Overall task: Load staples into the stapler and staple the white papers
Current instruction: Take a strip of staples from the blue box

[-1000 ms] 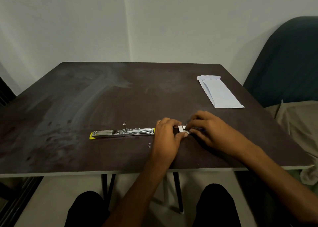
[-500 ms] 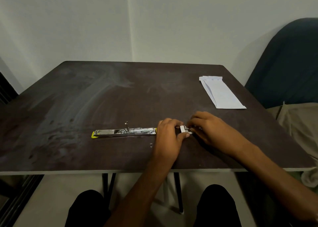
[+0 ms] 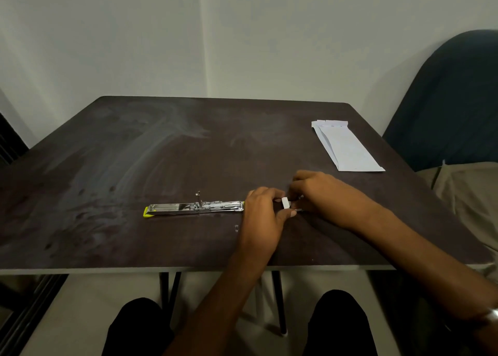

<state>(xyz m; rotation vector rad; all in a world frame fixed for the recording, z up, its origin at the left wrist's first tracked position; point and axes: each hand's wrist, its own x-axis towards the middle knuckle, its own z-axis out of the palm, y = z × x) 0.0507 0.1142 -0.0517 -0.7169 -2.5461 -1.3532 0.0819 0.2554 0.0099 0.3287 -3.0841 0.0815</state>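
Observation:
A silver stapler (image 3: 194, 209) with a yellow-green tip lies swung open flat on the dark table (image 3: 161, 153), its metal channel facing up. Just right of it my left hand (image 3: 265, 215) grips a small white staple box (image 3: 285, 203) between thumb and fingers. My right hand (image 3: 320, 194) meets the box from the right, fingertips pinching at its open end, where a thin metallic strip (image 3: 297, 209) shows. The folded white papers (image 3: 345, 146) lie at the far right of the table, away from both hands.
A single loose staple (image 3: 236, 228) lies on the table near my left wrist. A dark blue chair back (image 3: 452, 107) and beige cloth (image 3: 469, 202) stand past the table's right edge. My knees show under the front edge.
Both hands have stayed together at the staple box, with only small finger shifts. The stapler and papers have not moved.

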